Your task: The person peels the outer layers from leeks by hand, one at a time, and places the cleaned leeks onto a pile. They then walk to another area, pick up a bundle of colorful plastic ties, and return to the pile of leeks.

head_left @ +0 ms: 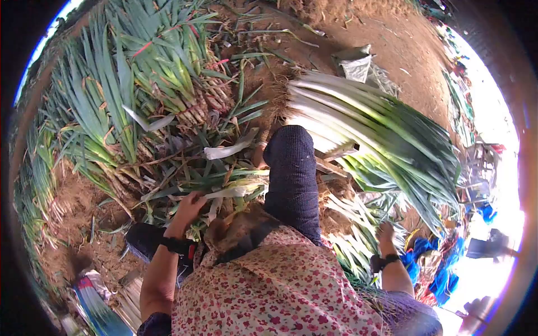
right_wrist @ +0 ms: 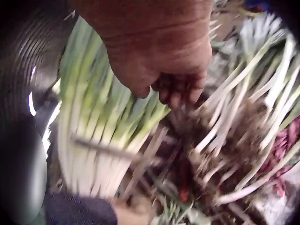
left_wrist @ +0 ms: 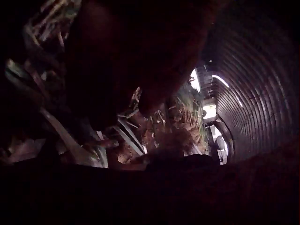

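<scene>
Floral garment (head_left: 274, 285) nearest camera; one dark trouser leg (head_left: 291, 179) just beyond. Pale leek stalk (head_left: 227, 192) left of knee, over leaf litter; left hand (head_left: 189, 211) at its end, grip cannot be told. Right hand (head_left: 385, 234) near loose leeks (head_left: 354, 238), fingers curled; cannot tell whether holding anything. Two wristbands (head_left: 178, 245), one per arm. One broad row of white-stemmed leeks (head_left: 364, 112) right of knee. Leafy leeks (head_left: 101, 101) upper left, red ties (head_left: 142, 49) among them.

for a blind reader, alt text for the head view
A person in a floral garment has the left hand at a pale stalk, the right hand near loose green onions. A white-stemmed pile lies upper right, leafy bundles upper left.
</scene>
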Motion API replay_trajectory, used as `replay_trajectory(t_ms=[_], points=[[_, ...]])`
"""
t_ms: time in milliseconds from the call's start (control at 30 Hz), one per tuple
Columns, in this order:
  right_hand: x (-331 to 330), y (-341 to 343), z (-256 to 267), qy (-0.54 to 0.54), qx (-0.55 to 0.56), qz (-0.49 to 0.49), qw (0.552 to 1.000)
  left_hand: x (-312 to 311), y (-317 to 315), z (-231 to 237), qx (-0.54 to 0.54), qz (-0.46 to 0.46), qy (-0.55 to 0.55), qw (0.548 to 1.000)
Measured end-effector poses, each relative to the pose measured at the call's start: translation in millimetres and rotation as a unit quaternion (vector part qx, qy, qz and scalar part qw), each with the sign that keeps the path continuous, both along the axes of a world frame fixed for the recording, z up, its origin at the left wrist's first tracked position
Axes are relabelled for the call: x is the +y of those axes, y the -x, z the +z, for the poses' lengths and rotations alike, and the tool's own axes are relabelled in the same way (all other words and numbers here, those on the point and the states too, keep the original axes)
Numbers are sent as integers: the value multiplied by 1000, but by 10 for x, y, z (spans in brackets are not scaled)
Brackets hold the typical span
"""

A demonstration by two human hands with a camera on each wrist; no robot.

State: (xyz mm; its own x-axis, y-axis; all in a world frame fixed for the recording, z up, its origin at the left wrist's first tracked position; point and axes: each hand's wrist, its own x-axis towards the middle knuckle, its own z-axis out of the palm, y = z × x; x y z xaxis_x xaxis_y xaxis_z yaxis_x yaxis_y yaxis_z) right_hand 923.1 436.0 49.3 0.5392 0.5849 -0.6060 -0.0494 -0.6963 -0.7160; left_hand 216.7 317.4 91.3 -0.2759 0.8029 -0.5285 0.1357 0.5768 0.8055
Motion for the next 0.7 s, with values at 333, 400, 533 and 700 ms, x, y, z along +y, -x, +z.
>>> replay_trajectory(t_ms=[333, 400, 533, 700], points=[[985, 3759, 1293, -211, 111, 522, 819, -747, 399, -432, -30, 151, -12, 988], [933, 4259, 1608, -226, 208, 577, 757, -803, 602, -354, -86, 246, -31, 965], [792, 5156, 1781, -172, 199, 689, 675, -734, 995, 46, -186, 407, -74, 891], [714, 6332, 1357, -28, 211, 766, 607, -848, 1603, -164, -204, 507, -178, 819]])
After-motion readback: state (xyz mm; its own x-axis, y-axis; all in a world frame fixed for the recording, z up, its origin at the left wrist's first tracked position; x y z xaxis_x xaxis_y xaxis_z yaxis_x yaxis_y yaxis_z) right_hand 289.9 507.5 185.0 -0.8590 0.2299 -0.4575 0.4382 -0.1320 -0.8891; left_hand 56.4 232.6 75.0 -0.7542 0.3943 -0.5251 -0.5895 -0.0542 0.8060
